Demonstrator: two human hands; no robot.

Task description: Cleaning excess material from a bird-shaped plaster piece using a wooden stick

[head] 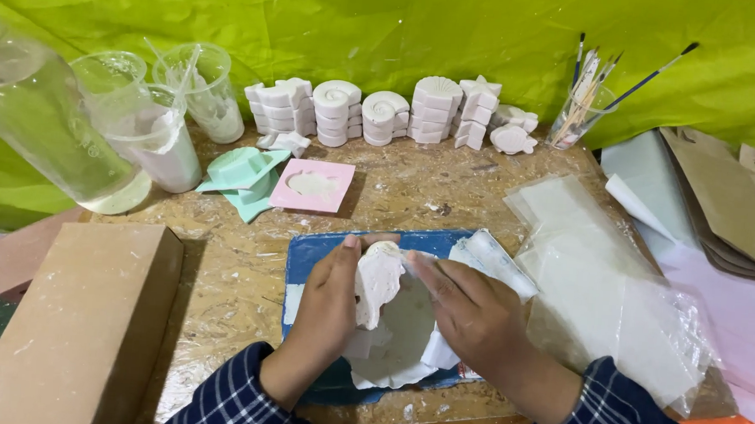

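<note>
My left hand [326, 303] grips a white plaster cast [377, 282] shaped like a seahorse, held upright over a blue tray [316, 250]. Fingers of my right hand [469, 312] press on the cast's right edge, and a folded white sheet [495, 261] is pinned under them. White dust and a pale rounded patch [403, 338] cover the tray beneath both hands.
Stacks of white plaster shells and stars [384, 112] line the back. A pink mould [314, 184] and green moulds [244, 173] lie ahead. Plastic cups [153, 133], a clear bottle [34, 112], a brush jar [580, 106], plastic bags [604, 287], brown paper bags [727, 203], a cardboard box [82, 325].
</note>
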